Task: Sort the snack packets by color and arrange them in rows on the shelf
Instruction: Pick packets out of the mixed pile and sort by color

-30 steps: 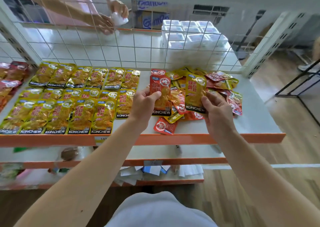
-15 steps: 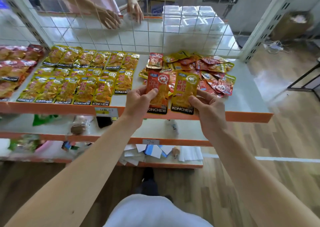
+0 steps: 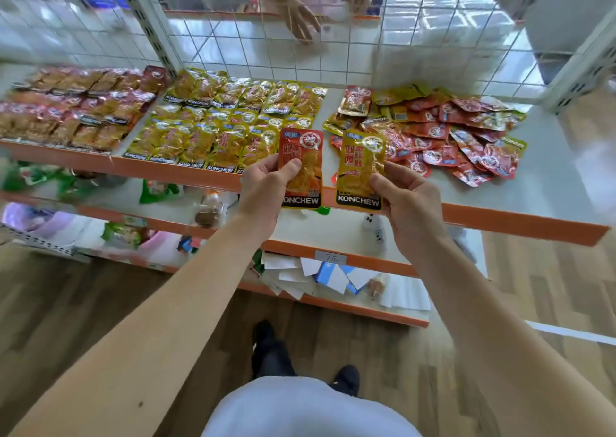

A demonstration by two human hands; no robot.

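Both hands are up in front of the top shelf (image 3: 533,200), one packet each. The left hand (image 3: 261,191) pinches a red KONCHEW packet (image 3: 305,173) by its left edge: thumb pressed flat on the front about halfway up, the other fingers curled behind it out of sight. The right hand (image 3: 411,203) mirrors that on a yellow KONCHEW packet (image 3: 360,170), thumb on the front at the right edge, fingers tucked behind the lower right corner. Both packets stand upright, brand strip at the bottom, side by side with a narrow gap between them. They're held in front of the shelf's orange front lip (image 3: 500,221) rather than resting on it (as far as this angle tells).

Behind the red packet, the yellow rows (image 3: 213,126) lie flat on the shelf, overlapping in tidy lines. Left of those, past an upright post (image 3: 150,26), the dark red rows (image 3: 76,110) are blurred. Right of the held pair sits an unsorted pile (image 3: 460,136) of red and yellow packets, heaped and overlapping, with bare white shelf beyond it.

A white wire grid (image 3: 253,53) backs the shelf; through it, another person's hand (image 3: 301,20) hangs, fingers down. The lower shelf (image 3: 326,233) has a small price tag (image 3: 330,257) on its orange edge, with loose papers (image 3: 293,275) on the shelf beneath
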